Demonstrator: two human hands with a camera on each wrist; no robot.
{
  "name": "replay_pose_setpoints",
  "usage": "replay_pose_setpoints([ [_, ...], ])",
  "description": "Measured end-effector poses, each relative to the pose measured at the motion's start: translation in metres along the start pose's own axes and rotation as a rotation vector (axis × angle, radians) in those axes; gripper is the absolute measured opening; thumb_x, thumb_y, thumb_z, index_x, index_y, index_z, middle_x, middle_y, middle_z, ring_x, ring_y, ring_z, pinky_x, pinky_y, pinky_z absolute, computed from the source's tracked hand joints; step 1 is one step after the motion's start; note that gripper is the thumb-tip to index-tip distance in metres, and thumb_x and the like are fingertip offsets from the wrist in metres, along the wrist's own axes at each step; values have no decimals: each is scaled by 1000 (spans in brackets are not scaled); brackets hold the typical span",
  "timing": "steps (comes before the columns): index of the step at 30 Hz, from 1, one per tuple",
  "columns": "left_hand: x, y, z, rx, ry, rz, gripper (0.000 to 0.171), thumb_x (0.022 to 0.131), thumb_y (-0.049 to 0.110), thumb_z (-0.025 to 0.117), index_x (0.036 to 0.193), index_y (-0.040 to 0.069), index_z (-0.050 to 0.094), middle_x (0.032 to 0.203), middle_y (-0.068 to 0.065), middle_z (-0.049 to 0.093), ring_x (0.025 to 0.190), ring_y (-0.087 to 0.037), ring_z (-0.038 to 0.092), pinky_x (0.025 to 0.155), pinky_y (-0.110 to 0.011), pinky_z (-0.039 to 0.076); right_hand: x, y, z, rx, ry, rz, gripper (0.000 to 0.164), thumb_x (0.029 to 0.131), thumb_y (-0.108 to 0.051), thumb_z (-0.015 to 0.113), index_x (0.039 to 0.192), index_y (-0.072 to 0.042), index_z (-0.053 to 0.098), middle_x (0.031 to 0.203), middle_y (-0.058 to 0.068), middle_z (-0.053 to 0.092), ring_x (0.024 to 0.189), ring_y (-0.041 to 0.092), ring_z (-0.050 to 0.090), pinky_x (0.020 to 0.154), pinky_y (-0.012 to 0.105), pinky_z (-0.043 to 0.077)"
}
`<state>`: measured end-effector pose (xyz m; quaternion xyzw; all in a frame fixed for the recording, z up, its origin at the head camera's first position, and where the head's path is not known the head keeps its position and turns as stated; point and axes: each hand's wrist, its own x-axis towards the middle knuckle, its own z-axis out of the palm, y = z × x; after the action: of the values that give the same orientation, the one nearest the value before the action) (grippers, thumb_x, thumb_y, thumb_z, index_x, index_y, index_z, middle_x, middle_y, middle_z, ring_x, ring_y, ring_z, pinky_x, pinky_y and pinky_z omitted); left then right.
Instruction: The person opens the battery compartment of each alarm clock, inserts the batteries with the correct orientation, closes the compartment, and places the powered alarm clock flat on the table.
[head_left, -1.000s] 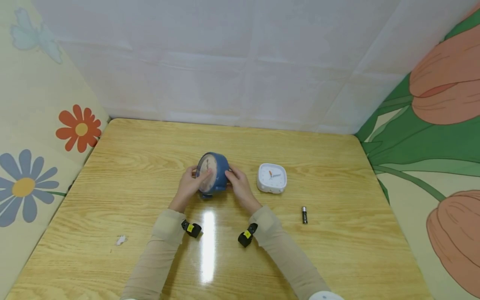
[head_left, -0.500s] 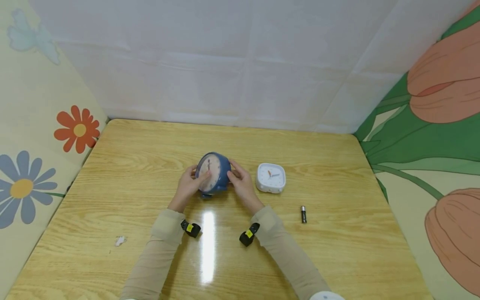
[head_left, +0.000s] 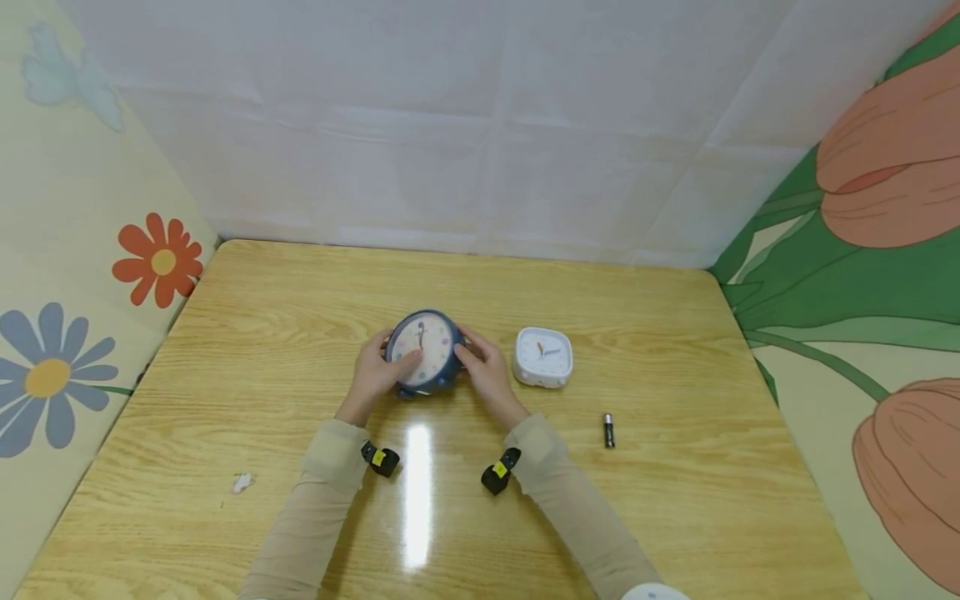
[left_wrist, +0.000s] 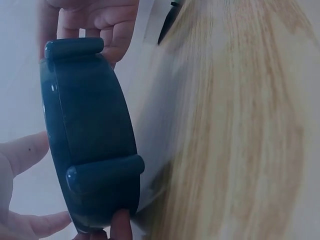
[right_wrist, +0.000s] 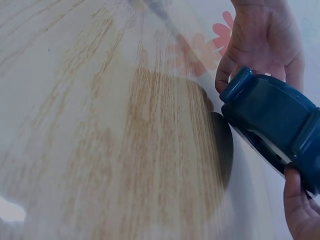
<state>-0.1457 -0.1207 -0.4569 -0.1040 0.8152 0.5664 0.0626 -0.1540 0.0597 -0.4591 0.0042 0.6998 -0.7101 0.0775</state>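
Note:
Both hands hold a round blue alarm clock (head_left: 426, 352) between them, its pale dial facing up toward the head camera. At its left side, my left hand (head_left: 373, 372) grips the rim with the thumb over the dial. My right hand (head_left: 484, 372) grips the right side, thumb on the casing. The left wrist view shows the blue casing (left_wrist: 95, 115) and its two stubby feet, held off the tabletop with a shadow beside it. In the right wrist view part of the clock's back edge (right_wrist: 267, 145) shows, though most of the back is hidden.
A white squarish alarm clock (head_left: 543, 357) stands just right of my right hand. Farther right lies a small black battery (head_left: 608, 431) with a silver end. A white scrap (head_left: 242, 482) is on the wooden table (head_left: 300, 292) at left. Patterned and white cloths border the table.
The blue alarm clock has turned from facing left to facing up toward the head camera, showing more dial and less side casing. Both hands keep their hold.

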Motion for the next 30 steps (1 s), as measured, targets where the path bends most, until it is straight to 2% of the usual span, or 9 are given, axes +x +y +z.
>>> replay_pose_setpoints([
  [6, 1, -2, 1, 9, 15, 33, 66, 81, 16, 67, 136, -3, 35, 121, -25, 46, 105, -34, 47, 88, -42, 44, 1, 2, -2, -26, 11, 26, 39, 89, -9, 56, 128, -2, 51, 90, 10, 57, 69, 11, 52, 66, 35, 53],
  [11, 1, -3, 1, 16, 31, 33, 65, 80, 12, 67, 135, -5, 35, 121, -25, 46, 106, -35, 46, 91, -42, 42, 2, 2, -2, -37, 20, 41, 39, 89, -7, 56, 127, 0, 52, 91, 11, 57, 67, 10, 51, 63, 31, 53],
  [16, -1, -2, 0, 33, 40, 6, 69, 81, 12, 66, 136, -7, 30, 126, -26, 42, 111, -37, 44, 95, -43, 39, 3, 4, -2, -51, 31, 55, 38, 89, -6, 55, 126, 0, 52, 96, 15, 60, 65, 10, 52, 60, 27, 52],
  [20, -1, -2, -1, 49, 47, -4, 66, 81, 11, 65, 135, -9, 32, 127, -27, 42, 112, -37, 43, 96, -43, 39, 3, 6, -2, -65, 42, 78, 37, 89, -6, 55, 125, -1, 53, 100, 17, 61, 67, 11, 53, 60, 25, 52],
  [30, 0, -4, -1, 74, 50, -7, 60, 84, 10, 62, 135, -7, 35, 130, -24, 42, 116, -34, 42, 97, -42, 39, 5, 8, -2, -113, 27, 188, 38, 91, -10, 53, 129, -4, 50, 116, 17, 58, 78, 16, 58, 67, 28, 54],
])
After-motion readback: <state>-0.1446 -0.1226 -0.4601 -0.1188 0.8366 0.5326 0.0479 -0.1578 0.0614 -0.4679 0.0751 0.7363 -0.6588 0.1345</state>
